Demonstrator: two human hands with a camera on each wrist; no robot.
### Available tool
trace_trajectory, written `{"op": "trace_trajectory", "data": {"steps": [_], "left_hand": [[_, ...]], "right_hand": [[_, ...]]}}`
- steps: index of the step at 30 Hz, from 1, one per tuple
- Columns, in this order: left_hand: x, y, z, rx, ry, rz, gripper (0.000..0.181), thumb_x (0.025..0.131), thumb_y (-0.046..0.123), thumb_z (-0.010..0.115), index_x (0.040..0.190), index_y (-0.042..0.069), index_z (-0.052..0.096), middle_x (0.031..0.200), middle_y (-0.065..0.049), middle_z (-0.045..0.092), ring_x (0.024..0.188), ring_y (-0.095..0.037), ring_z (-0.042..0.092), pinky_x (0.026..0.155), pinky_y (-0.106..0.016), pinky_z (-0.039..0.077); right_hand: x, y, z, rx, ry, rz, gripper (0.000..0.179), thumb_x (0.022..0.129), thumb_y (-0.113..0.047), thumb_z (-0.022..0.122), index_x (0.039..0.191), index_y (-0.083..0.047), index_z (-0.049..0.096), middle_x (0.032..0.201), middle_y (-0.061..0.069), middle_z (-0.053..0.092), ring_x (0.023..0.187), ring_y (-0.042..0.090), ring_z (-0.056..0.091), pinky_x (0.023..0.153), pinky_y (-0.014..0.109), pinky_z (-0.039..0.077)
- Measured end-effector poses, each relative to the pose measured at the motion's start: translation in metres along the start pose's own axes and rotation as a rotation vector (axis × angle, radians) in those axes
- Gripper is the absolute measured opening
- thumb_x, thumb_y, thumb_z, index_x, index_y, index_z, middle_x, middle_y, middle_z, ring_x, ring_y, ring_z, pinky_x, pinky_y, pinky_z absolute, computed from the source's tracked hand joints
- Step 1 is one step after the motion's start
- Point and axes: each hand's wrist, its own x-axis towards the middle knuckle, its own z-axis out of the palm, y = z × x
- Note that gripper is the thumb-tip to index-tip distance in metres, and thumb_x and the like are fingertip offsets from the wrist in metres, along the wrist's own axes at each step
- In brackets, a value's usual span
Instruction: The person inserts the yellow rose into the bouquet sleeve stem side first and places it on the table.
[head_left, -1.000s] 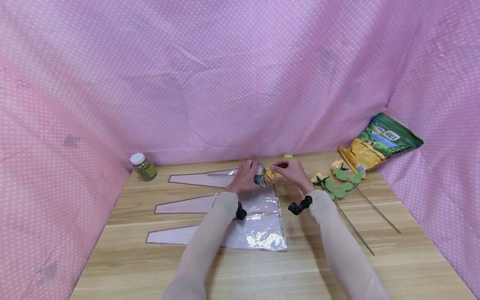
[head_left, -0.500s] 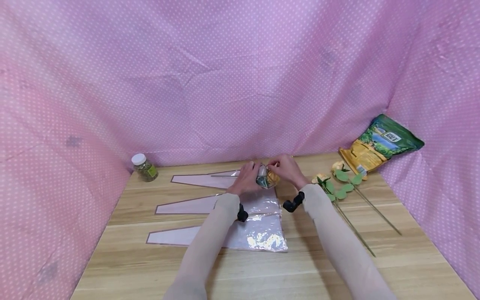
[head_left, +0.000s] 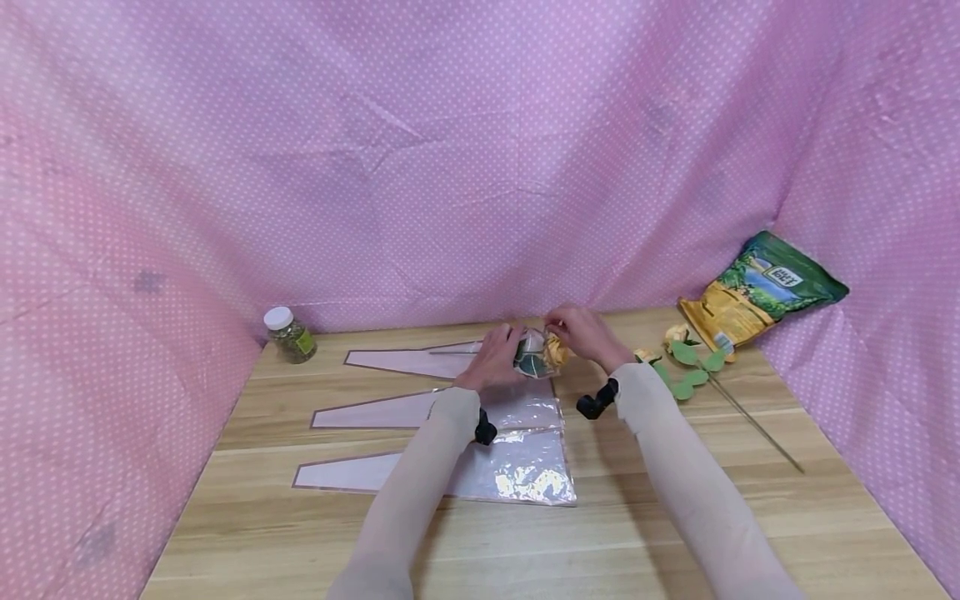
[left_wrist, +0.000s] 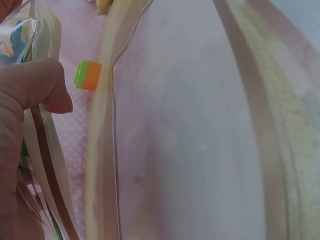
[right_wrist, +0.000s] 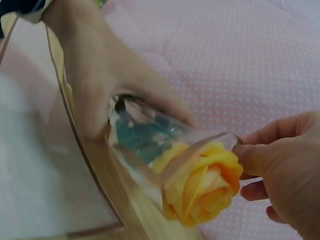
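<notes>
A yellow rose point(right_wrist: 202, 187) lies inside a clear, brown-edged flower sleeve point(right_wrist: 142, 177), its bloom at the sleeve's wide mouth. My left hand point(head_left: 495, 360) grips the sleeve around the leaves, and the thin stem point(head_left: 450, 352) runs out leftward past it. With thumb and forefinger, my right hand point(right_wrist: 287, 172) pinches the sleeve's rim beside the bloom. In the left wrist view, the left thumb point(left_wrist: 45, 85) presses on the sleeve's plastic. Flat flower sleeves point(head_left: 517, 467) with tapered ends lie below the hands on the table.
Two more yellow roses with green leaves point(head_left: 684, 354) lie at the right, one mostly behind the right arm. A green and yellow bag point(head_left: 765, 283) leans in the back right corner. A white-lidded jar point(head_left: 289, 335) stands back left. Pink dotted cloth point(head_left: 450, 167) surrounds the table.
My right hand has come left to the sleeve's mouth, taken its rim, and shifted slightly right again. The held rose and sleeve have moved a little right; the left hand keeps its grip.
</notes>
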Motion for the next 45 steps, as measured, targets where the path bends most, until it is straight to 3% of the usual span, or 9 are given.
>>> {"op": "trace_trajectory", "data": {"steps": [4,12,19,22,28,38,45], "left_hand": [[0.000,0.002,-0.001,-0.007,-0.005,-0.012,0.098,0.073,0.034,0.085,0.152,0.012,0.031,0.119,-0.009,0.046,0.104,-0.021,0.042,0.093,-0.035,0.039],[0.000,-0.002,-0.004,0.001,0.023,-0.008,0.099,0.071,0.038,0.085,0.150,0.010,0.033,0.114,-0.010,0.048,0.101,-0.022,0.044,0.095,-0.037,0.040],[0.002,-0.007,-0.004,0.027,0.044,-0.001,0.098,0.071,0.039,0.086,0.149,0.009,0.035,0.111,-0.010,0.048,0.099,-0.022,0.044,0.095,-0.038,0.041],[0.002,-0.007,-0.003,0.030,0.052,0.010,0.097,0.071,0.038,0.086,0.149,0.007,0.036,0.110,-0.010,0.049,0.099,-0.023,0.044,0.094,-0.038,0.040],[0.002,-0.007,-0.001,0.036,0.069,0.029,0.098,0.067,0.035,0.088,0.146,0.003,0.039,0.111,-0.012,0.051,0.101,-0.024,0.045,0.098,-0.041,0.040],[0.001,-0.008,-0.002,0.029,0.056,0.016,0.102,0.069,0.045,0.087,0.149,0.005,0.038,0.115,-0.011,0.048,0.103,-0.023,0.044,0.096,-0.039,0.040],[0.002,-0.007,-0.002,0.042,0.056,0.020,0.101,0.069,0.041,0.088,0.148,0.003,0.038,0.113,-0.011,0.047,0.102,-0.023,0.042,0.096,-0.038,0.039]], "right_hand": [[-0.002,0.002,0.000,-0.016,0.027,-0.004,0.011,0.095,-0.011,0.065,0.096,-0.005,0.073,0.092,0.012,0.074,0.084,0.027,0.069,0.077,0.044,0.055],[-0.015,0.006,0.002,0.273,0.000,0.247,0.025,0.098,-0.020,0.062,0.103,0.001,0.072,0.098,0.019,0.073,0.092,0.031,0.068,0.084,0.044,0.054],[-0.029,0.005,0.005,0.419,-0.088,0.362,0.025,0.094,-0.021,0.066,0.106,0.001,0.070,0.102,0.020,0.073,0.094,0.027,0.066,0.078,0.030,0.052],[-0.031,0.002,0.007,0.484,-0.112,0.388,0.027,0.094,-0.021,0.066,0.107,0.003,0.069,0.103,0.021,0.072,0.093,0.022,0.065,0.077,0.029,0.054],[-0.034,0.001,0.012,0.522,-0.097,0.370,0.028,0.092,-0.016,0.069,0.110,0.005,0.068,0.104,0.022,0.071,0.091,0.019,0.064,0.077,0.025,0.052],[-0.037,0.001,0.015,0.579,-0.049,0.285,0.027,0.085,-0.005,0.076,0.108,0.008,0.069,0.102,0.026,0.069,0.085,0.015,0.062,0.073,0.020,0.048],[-0.037,0.003,0.016,0.601,-0.041,0.235,0.023,0.085,-0.002,0.075,0.107,0.004,0.073,0.107,0.025,0.071,0.085,0.014,0.064,0.076,0.020,0.051]]}}
